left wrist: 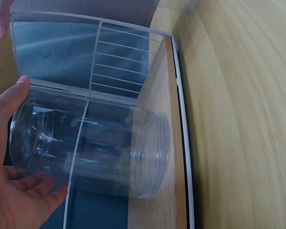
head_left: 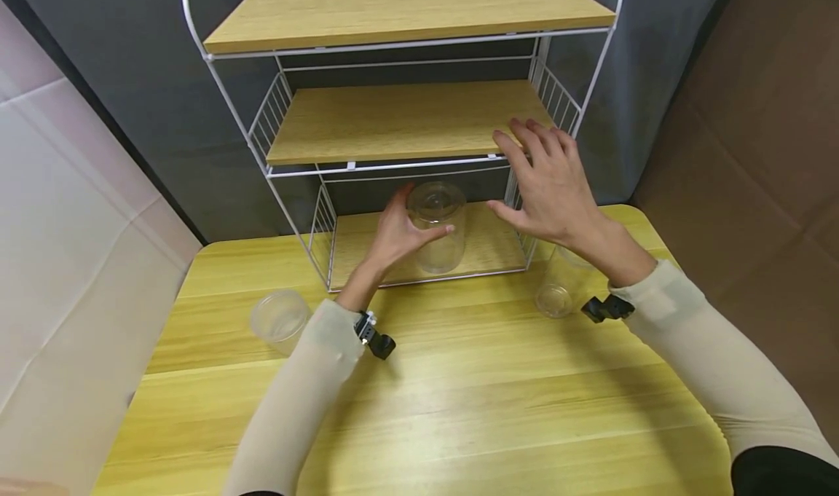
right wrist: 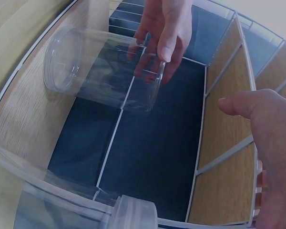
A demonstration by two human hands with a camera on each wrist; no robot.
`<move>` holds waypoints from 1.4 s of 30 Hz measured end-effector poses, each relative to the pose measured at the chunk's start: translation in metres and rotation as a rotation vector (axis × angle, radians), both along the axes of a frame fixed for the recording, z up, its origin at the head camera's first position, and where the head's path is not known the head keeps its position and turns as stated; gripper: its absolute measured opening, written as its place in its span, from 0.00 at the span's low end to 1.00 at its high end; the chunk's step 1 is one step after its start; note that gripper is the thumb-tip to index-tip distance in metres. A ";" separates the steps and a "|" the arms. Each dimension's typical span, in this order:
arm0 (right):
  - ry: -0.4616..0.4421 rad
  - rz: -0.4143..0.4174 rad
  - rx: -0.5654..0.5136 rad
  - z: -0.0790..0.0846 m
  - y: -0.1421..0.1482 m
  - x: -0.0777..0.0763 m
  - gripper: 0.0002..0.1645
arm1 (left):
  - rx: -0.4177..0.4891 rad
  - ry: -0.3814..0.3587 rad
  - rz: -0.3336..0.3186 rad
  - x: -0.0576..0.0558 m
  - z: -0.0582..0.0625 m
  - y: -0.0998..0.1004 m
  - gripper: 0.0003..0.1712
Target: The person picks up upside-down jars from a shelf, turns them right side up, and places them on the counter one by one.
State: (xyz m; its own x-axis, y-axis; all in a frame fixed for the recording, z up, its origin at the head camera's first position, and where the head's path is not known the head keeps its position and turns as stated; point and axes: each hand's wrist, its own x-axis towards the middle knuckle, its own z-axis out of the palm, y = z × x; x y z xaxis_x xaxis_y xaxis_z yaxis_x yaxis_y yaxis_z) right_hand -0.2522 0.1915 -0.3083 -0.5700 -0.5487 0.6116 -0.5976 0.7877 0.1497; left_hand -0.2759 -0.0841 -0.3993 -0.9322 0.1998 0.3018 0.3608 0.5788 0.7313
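A clear plastic jar [head_left: 438, 245] stands on the bottom shelf of a white wire rack, its banded end [left wrist: 155, 155] down on the wood. My left hand [head_left: 401, 235] grips it near the upper end, thumb in front and fingers curled round the far side. At the right front edge of the middle shelf [head_left: 406, 121] is my right hand [head_left: 549, 179], fingers extended over the board and thumb lower, beneath the edge. Nothing is held in it. The right wrist view shows its thumb [right wrist: 240, 102] spread away from the fingers, which the shelf edge partly hides.
Another clear container [head_left: 280, 317] sits on the wooden table left of the rack. A further clear jar [head_left: 553, 301] is at the rack's right, below my right forearm. The top shelf [head_left: 406, 8] overhangs the others. Wire sides [head_left: 323, 223] bound the bottom shelf.
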 end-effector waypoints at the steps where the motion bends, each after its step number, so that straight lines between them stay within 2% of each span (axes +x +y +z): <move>1: 0.000 0.000 0.000 0.000 0.000 0.000 0.55 | 0.003 0.000 0.001 0.000 0.000 0.001 0.63; 8: 0.000 -0.017 0.004 0.000 0.001 0.001 0.56 | 0.010 -0.025 0.012 0.000 0.002 0.004 0.63; 23: 0.001 -0.015 0.002 0.000 0.002 0.000 0.55 | 0.018 -0.020 0.036 -0.003 0.000 0.009 0.60; 35: -0.025 -0.024 0.000 0.001 0.004 0.000 0.54 | 0.086 0.002 0.066 0.010 0.007 0.009 0.58; 42: -0.038 -0.021 -0.003 0.003 0.005 0.000 0.54 | 0.114 -0.037 0.076 0.023 0.012 0.008 0.61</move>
